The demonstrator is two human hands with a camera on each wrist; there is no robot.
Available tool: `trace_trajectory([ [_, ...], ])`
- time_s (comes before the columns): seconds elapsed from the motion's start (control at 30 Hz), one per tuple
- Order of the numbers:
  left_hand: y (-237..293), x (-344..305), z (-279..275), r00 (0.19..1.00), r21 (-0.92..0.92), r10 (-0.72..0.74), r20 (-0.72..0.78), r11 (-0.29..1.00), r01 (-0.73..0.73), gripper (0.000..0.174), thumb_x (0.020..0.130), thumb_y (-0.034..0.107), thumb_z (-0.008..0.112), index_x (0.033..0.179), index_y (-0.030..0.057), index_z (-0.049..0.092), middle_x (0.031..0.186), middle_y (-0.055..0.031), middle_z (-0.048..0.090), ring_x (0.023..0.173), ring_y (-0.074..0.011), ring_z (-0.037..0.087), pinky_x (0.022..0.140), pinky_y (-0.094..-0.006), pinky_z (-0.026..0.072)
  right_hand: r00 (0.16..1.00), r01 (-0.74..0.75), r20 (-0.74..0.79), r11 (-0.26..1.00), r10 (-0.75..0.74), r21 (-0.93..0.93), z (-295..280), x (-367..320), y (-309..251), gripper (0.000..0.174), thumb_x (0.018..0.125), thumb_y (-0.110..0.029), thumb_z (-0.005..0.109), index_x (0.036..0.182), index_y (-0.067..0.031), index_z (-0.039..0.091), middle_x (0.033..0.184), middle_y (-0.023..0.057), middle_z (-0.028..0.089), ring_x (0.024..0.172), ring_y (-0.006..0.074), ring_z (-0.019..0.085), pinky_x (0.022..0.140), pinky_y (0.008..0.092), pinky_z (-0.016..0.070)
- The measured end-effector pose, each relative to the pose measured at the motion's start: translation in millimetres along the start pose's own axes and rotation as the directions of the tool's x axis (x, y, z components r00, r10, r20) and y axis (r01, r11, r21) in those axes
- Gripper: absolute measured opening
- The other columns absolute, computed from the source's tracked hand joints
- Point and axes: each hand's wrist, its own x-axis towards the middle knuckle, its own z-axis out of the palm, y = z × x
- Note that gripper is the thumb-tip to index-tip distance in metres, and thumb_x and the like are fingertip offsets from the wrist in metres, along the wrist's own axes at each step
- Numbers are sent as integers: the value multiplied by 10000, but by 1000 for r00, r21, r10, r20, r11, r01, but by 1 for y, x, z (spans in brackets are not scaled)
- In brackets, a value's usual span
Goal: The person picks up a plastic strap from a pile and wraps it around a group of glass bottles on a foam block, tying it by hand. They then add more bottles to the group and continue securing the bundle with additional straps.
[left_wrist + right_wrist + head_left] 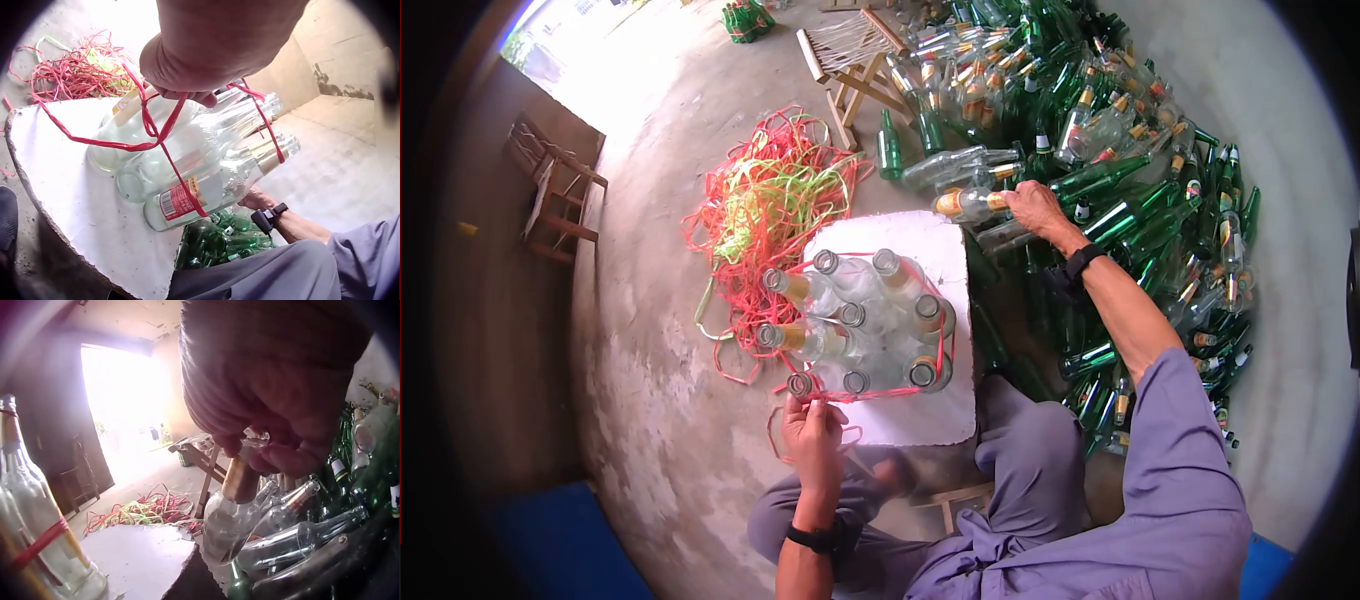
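Note:
Several clear bottles (865, 345) stand in a bundle on a white board (900, 425), with red twine (165, 150) looped around them. At the bundle's near left corner my left hand (815, 450) pinches the twine beside a bottle neck; the left wrist view shows it above the tied bottles. Over the bottle pile, my right hand (1040, 212) grips a clear bottle (970, 204) by its neck. The right wrist view shows that bottle (228, 519) hanging tilted below the fingers, a gold label round its neck.
Green and clear bottles (1120, 200) lie heaped along the right wall. Tangled red and yellow-green twine (775, 190) lies on the floor left of the board. A wooden folding stool (860, 75) stands beyond, and a wooden chair (560, 200) is at the left wall.

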Motion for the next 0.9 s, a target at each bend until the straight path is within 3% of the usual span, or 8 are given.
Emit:
trace_trajectory([
  [0.07,4,-1,0,1000,-5,11,20,1000,-11,47,964,94,480,921,80,492,610,-73,580,371,-38,320,350,-203,208,998,24,-62,1000,-26,-20,-21,-9,-4,474,900,-397,549,757,42,656,730,272,622,761,444,632,705,473,501],
  [0.1,4,0,-1,999,9,10,33,1000,-11,50,962,93,480,914,80,486,608,-74,579,369,-39,316,350,-205,203,998,-10,-55,1000,8,-18,-38,-16,-13,476,882,-402,544,769,44,666,805,289,638,824,453,636,760,500,501],
  [0.37,-1,2,-4,998,-25,33,62,999,-31,48,952,86,484,921,89,447,608,-71,573,374,-38,304,351,-214,186,989,43,-135,996,-54,-82,-136,-109,-60,454,870,-378,558,723,48,611,750,276,622,778,456,623,722,507,495],
  [0.57,-11,7,-9,996,-16,53,77,999,-52,48,951,81,492,924,107,463,614,-67,574,372,-39,315,343,-216,197,992,90,-73,984,-102,-151,-118,-184,-33,390,857,-357,627,744,16,634,666,235,609,671,424,622,627,486,491],
  [0.6,-10,6,-9,996,-11,51,80,999,-50,48,951,81,492,924,107,463,614,-67,574,372,-39,315,343,-216,197,988,109,-96,988,-119,-106,-111,-195,-27,387,861,-318,601,661,11,566,607,253,557,641,448,592,595,516,468],
  [0.9,-9,4,-7,995,3,68,73,998,-68,42,949,71,483,924,103,473,613,-71,579,365,-48,322,340,-213,205,999,29,28,996,-27,-80,-80,-267,-9,369,845,-279,602,645,26,546,617,248,564,622,434,589,593,505,466],
])
